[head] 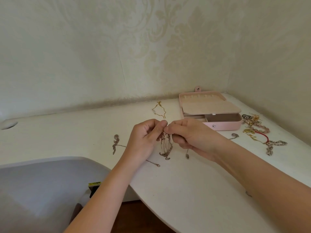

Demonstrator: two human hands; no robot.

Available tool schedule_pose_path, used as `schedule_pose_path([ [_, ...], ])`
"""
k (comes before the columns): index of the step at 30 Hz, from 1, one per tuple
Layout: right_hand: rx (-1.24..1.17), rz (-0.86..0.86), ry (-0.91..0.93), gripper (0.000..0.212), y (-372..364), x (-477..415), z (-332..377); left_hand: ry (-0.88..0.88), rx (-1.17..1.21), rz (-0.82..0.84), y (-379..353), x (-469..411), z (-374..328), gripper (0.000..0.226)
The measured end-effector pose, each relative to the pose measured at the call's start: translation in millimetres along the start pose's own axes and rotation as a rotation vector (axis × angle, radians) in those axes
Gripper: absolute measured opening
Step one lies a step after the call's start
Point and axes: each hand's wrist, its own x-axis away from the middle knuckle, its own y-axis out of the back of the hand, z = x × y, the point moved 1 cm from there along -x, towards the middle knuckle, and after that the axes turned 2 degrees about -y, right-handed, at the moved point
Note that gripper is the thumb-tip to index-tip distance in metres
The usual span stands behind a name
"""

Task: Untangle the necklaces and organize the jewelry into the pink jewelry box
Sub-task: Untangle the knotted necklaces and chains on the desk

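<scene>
A tangled bunch of thin necklace chains (165,145) hangs just above the white table (193,182), its lower ends touching the surface. My left hand (144,140) and my right hand (188,135) pinch the top of the tangle between fingertips, close together. The pink jewelry box (222,126) stands open behind my right hand, its lid raised against the wall. A gold necklace (159,109) lies spread out to the left of the box. A silver chain with a round pendant (115,144) lies left of my left hand.
A heap of beads, a red cord and chain bracelets (259,132) lies right of the box near the wall corner. A small pendant (234,136) sits beside my right wrist. A grey chair (42,190) stands at the lower left. A cable hole (9,125) marks the far left.
</scene>
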Motion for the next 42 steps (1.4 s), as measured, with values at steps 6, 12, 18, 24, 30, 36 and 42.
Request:
schedule_pose_path([
  [6,0.121,-0.14,0.138,0.009,1.7,-2.4,-3.5,0.168,0.241,0.051,-2.7,1.4,0.6,0.037],
  [12,-0.166,-0.074,0.064,0.015,-1.2,-3.8,-4.2,0.203,0.149,0.117,-3.6,2.3,-3.1,0.061],
  [18,-0.36,-0.083,0.018,0.035,5.5,-5.9,-5.5,0.102,0.121,0.192,-1.9,4.4,-6.3,0.042],
  [24,-0.44,-0.043,-0.021,0.027,9.6,-7.0,-5.4,0.156,0.439,0.024,5.7,-2.8,1.3,0.031],
  [30,-0.493,-0.016,-0.04,0.032,1.9,-10.7,-7.2,0.308,0.862,0.039,6.5,-3.8,-6.6,0.023],
  [36,-0.399,-0.117,-0.014,0.027,1.1,-7.8,-8.6,0.435,0.809,0.075,2.3,-3.6,-11.4,0.019],
  [42,-0.419,-0.148,-0.046,0.027,23.1,-3.4,-1.9,0.427,1.003,-0.158,11.3,-9.0,-3.7,0.021],
])
